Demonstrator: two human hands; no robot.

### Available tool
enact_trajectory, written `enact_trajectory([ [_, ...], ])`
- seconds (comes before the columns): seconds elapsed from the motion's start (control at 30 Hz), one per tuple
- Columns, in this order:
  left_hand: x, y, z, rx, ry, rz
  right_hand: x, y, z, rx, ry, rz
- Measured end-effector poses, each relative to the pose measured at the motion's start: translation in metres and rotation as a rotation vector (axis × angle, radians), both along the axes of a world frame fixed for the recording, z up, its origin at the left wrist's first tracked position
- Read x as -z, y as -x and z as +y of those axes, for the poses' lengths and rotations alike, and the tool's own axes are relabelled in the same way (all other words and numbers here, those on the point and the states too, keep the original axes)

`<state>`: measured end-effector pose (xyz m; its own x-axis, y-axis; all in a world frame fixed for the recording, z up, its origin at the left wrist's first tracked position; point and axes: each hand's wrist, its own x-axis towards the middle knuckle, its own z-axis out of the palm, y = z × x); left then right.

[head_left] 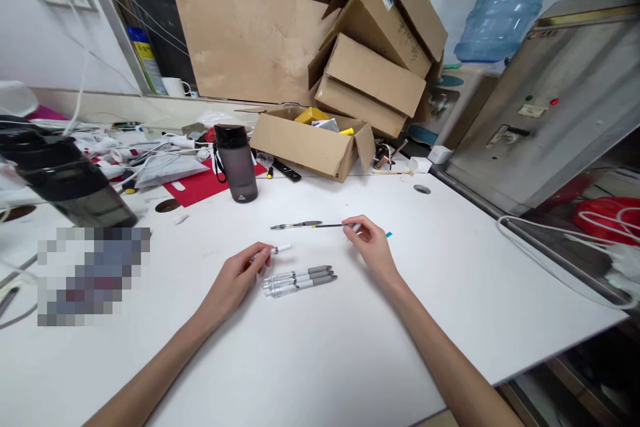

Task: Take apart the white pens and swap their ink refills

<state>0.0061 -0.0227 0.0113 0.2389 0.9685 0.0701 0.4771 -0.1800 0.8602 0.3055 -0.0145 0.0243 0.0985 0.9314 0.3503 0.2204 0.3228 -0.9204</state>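
My left hand (249, 265) is closed around a pen barrel (283, 248), whose white end sticks out to the right past the fingertips. My right hand (369, 244) pinches a thin dark pen refill (330, 225) that points left; a pale piece also shows between these fingers, partly hidden. Just left of the refill lies a clear pen with a grey grip (296, 224). Several similar click pens (300, 280) rest side by side on the white table (280, 360), between and nearer than my hands. A small blue bit (389, 235) shows beside the right hand.
A dark water bottle (238, 163) stands behind the pens, near a red folder (207, 183) and a remote control (287, 171). An open cardboard box (305, 143) sits at the back. Another bottle (75, 173) and cluttered cables are on the left.
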Motion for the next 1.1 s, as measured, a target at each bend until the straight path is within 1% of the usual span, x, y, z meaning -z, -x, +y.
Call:
enact_trajectory([
  [0.17,-0.0023,-0.0019,-0.0018,0.007,-0.025,-0.028,0.0002,-0.0016,0.0017,0.009,0.013,0.027],
  [0.4,-0.0047,-0.0024,-0.0026,0.014,-0.010,-0.080,0.0020,-0.0053,0.0044,0.025,0.053,0.095],
  [0.53,-0.0071,-0.0036,-0.0035,0.013,-0.009,-0.082,0.0000,-0.0051,0.0042,0.022,0.065,0.149],
  [0.63,-0.0087,-0.0042,-0.0045,0.011,-0.020,-0.075,-0.0002,-0.0049,0.0035,0.029,0.066,0.138],
  [0.8,-0.0088,-0.0038,-0.0048,0.012,-0.035,-0.066,0.0019,-0.0072,0.0027,0.128,0.048,0.048],
  [0.93,-0.0090,-0.0038,-0.0056,0.017,-0.026,-0.069,0.0013,-0.0087,0.0018,0.195,0.057,0.039],
  [1.0,-0.0092,-0.0039,-0.0061,0.017,-0.029,-0.068,0.0002,-0.0085,0.0015,0.187,0.057,0.047],
  [1.1,-0.0091,-0.0038,-0.0061,0.025,-0.030,-0.072,-0.0006,-0.0076,0.0019,0.122,0.037,0.069],
])
